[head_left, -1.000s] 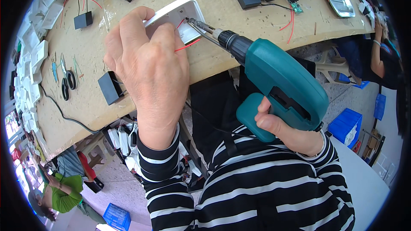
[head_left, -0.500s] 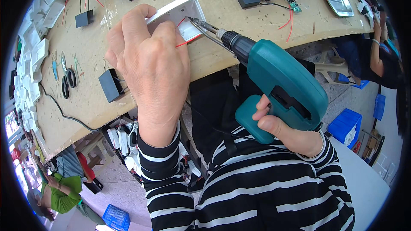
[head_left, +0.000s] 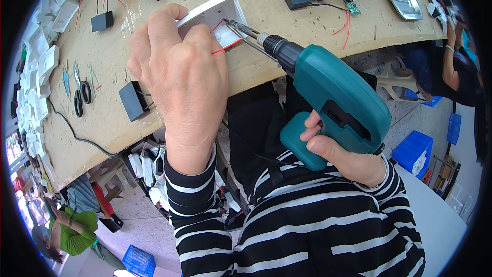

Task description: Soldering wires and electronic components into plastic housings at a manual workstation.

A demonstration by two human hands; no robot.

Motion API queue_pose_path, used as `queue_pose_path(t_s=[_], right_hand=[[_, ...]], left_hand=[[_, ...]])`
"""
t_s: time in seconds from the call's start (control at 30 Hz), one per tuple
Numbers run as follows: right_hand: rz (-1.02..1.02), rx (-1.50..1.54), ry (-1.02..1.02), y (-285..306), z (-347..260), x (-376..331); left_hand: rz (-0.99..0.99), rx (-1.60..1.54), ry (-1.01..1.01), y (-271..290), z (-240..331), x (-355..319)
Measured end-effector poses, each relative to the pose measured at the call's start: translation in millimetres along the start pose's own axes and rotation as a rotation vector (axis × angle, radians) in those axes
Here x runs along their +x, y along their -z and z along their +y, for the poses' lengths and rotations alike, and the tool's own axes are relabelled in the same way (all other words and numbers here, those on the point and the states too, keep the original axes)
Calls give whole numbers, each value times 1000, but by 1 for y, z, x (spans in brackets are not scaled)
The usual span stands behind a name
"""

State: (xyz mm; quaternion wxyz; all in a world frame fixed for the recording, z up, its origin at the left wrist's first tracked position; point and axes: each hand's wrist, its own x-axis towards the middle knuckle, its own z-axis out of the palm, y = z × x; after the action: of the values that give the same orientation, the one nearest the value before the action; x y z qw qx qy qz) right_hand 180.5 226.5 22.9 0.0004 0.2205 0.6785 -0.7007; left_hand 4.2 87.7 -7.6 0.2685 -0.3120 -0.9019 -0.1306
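Little has moved in the head view since the last frame: our green gun [head_left: 339, 95] sits slightly higher and further left, while the white case [head_left: 218, 10] is nearly where it was, tilted above the near part of the table [head_left: 110, 54]. Our left hand [head_left: 182, 79] has its fingers closed over the case's left end, some fingertips hidden. Our right hand [head_left: 343, 156] has thumb and fingers wrapped around the gun's handle; we cannot tell whether the trigger is pressed. The tip [head_left: 228, 22] is inside the case, at or just beside the end of a red wire [head_left: 218, 51]. We judge this step under way and unfinished; any joint is too small to see. A wired black box [head_left: 133, 101] lies outside, beside our left wrist.
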Motion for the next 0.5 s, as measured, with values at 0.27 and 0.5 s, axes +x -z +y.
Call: queue_pose_path(t_s=[0.27, 0.5], right_hand=[[12, 27, 9, -2, -2, -2], [-169, -119, 19, 16, 1, -10]], left_hand=[[-4, -21, 19, 1, 3, 1], [-3, -41, 20, 1, 4, 1]])
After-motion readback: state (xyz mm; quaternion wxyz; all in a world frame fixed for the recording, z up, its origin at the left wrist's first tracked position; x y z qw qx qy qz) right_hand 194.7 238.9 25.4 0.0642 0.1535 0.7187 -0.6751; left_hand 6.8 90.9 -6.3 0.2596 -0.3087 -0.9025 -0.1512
